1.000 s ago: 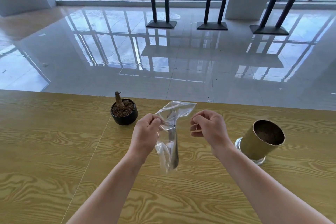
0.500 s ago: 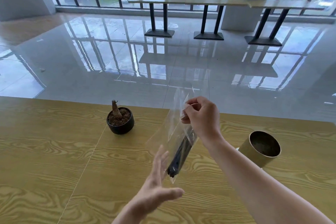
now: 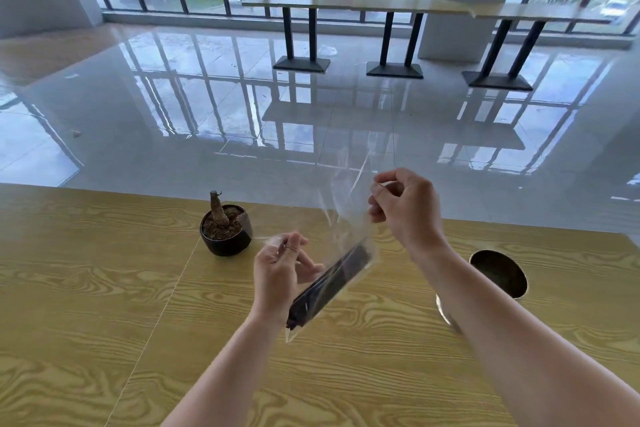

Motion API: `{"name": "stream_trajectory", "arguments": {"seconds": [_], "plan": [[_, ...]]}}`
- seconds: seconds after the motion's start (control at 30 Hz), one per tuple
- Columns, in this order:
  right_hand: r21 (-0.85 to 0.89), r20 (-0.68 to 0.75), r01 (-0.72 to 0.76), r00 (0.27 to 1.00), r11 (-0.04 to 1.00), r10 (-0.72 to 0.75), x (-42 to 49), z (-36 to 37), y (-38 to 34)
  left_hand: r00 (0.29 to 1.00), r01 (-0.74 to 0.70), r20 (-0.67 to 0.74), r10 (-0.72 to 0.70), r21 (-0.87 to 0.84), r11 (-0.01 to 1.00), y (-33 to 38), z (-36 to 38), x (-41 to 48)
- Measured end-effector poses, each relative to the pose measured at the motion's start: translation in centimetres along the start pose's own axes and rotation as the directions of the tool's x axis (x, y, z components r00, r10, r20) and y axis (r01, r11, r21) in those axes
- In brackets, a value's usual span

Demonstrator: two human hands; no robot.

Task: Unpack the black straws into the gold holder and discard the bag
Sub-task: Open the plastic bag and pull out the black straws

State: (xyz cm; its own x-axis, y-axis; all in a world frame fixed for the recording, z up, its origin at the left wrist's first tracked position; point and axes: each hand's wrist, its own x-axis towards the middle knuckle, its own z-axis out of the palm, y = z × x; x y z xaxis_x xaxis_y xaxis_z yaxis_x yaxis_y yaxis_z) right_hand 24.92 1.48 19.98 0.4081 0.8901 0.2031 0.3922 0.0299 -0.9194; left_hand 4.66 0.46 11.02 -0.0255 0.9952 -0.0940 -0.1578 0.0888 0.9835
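A clear plastic bag (image 3: pixel 341 218) hangs tilted above the wooden table (image 3: pixel 104 305), with a bundle of black straws (image 3: pixel 329 284) lying in its lower end. My right hand (image 3: pixel 405 208) pinches the bag's upper right edge. My left hand (image 3: pixel 280 267) pinches a thin clear strip or flap of the bag at its left side. The gold holder (image 3: pixel 498 274) stands on the table to the right, mouth open, partly hidden behind my right forearm.
A small black pot (image 3: pixel 227 232) with a dry stump stands on the table left of my hands. Beyond the table's far edge lies a glossy tiled floor with high tables (image 3: pixel 381 7) by the windows.
My left hand, which had let go and hung open below the bag, has come back up and pinches the bag's left side. The right hand holds its grip, and the bag tilts more.
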Motion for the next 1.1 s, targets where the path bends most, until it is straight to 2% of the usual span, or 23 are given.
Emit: {"name": "stream_trajectory", "arguments": {"seconds": [0.07,0.17,0.27,0.33,0.43,0.5,0.6,0.67,0.73,0.83,0.93,1.0,1.1], "plan": [[0.052,-0.019,-0.035,0.999,0.998,0.036,0.4,-0.4,0.2,0.998,0.058,0.004,-0.057,-0.047,0.997,0.4,0.0,-0.1],[0.221,-0.031,-0.106,0.993,0.969,0.116,0.7,-0.7,0.6,0.993,0.122,0.010,-0.121,-0.096,0.988,0.6,-0.2,0.0],[0.370,0.069,-0.162,0.987,0.915,0.147,-0.6,-0.3,1.2,0.993,0.115,0.013,-0.114,-0.107,0.988,0.9,-0.2,0.0],[0.251,0.147,-0.155,0.982,0.956,0.120,-2.1,0.4,1.6,0.996,0.090,0.013,-0.089,-0.106,0.990,1.4,0.0,0.0],[-0.148,0.196,0.018,0.980,0.989,0.011,-4.1,2.0,1.8,0.999,0.027,0.018,-0.026,-0.074,0.997,1.9,0.1,-0.1],[-0.358,0.146,0.132,0.986,0.925,-0.084,-4.3,3.4,1.9,1.000,-0.011,0.021,0.012,-0.045,0.999,2.1,0.1,-0.2],[-0.445,0.023,0.193,0.979,0.874,-0.204,-3.9,4.3,1.7,0.998,-0.056,0.016,0.056,-0.011,0.998,2.1,0.0,-0.5],[-0.377,-0.012,0.185,0.979,0.907,-0.205,-3.4,4.1,1.6,0.999,-0.054,0.005,0.054,-0.010,0.999,2.1,-0.1,-0.7],[-0.268,0.000,0.134,0.990,0.954,-0.139,-2.9,3.5,1.7,0.999,-0.031,-0.018,0.031,-0.021,0.999,2.2,-0.5,-0.6],[-0.060,0.020,-0.010,1.000,0.998,0.011,-1.7,1.8,1.9,0.996,0.009,-0.087,-0.014,-0.056,0.998,2.6,-1.8,-0.1],[0.200,0.004,-0.179,0.983,0.963,0.182,0.1,-0.8,2.1,0.992,0.039,-0.120,-0.051,-0.095,0.995,3.0,-3.0,0.4],[0.212,-0.018,-0.208,0.976,0.955,0.216,1.5,-2.1,2.2,0.989,0.031,-0.138,-0.043,-0.090,0.995,3.1,-3.5,0.6],[0.076,0.011,-0.154,0.988,0.985,0.154,3.1,-3.3,1.9,0.988,0.001,-0.154,-0.009,-0.052,0.999,3.1,-3.8,0.7]]}}
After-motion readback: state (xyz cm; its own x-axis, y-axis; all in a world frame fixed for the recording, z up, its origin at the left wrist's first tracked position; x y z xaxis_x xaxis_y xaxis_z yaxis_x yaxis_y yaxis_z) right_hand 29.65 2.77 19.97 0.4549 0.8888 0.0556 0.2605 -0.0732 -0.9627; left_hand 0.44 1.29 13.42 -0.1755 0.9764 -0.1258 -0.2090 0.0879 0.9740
